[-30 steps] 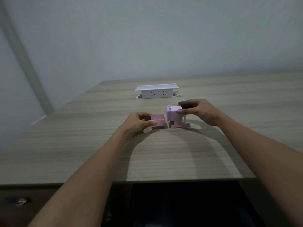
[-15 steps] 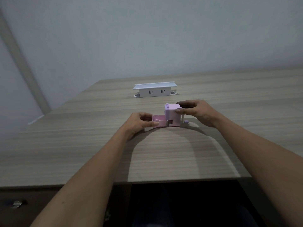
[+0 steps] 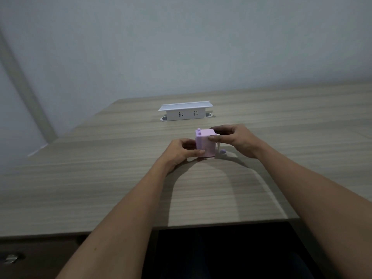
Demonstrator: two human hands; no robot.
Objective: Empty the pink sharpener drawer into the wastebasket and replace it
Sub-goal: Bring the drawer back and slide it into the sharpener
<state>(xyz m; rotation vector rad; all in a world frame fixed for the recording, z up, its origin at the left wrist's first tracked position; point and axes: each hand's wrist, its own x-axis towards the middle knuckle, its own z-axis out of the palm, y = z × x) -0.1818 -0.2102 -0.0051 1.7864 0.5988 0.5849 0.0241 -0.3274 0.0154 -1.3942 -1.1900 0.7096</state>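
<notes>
The pink sharpener (image 3: 205, 142) stands upright on the wooden desk (image 3: 120, 178), its small crank handle (image 3: 221, 151) sticking out low on the right. The drawer sits inside the body and barely shows. My left hand (image 3: 182, 151) presses against the sharpener's lower left side, thumb on its front bottom edge. My right hand (image 3: 234, 138) grips the top right of the sharpener with thumb and fingers. No wastebasket is in view.
A white pop-up socket box (image 3: 186, 112) rises from the desk behind the sharpener. The desk's front edge (image 3: 201, 226) runs below my forearms, with a dark gap under it. A grey wall stands behind the desk.
My left hand has pushed the pink drawer rightward from beside the sharpener into its body. My right hand has kept holding the sharpener in place.
</notes>
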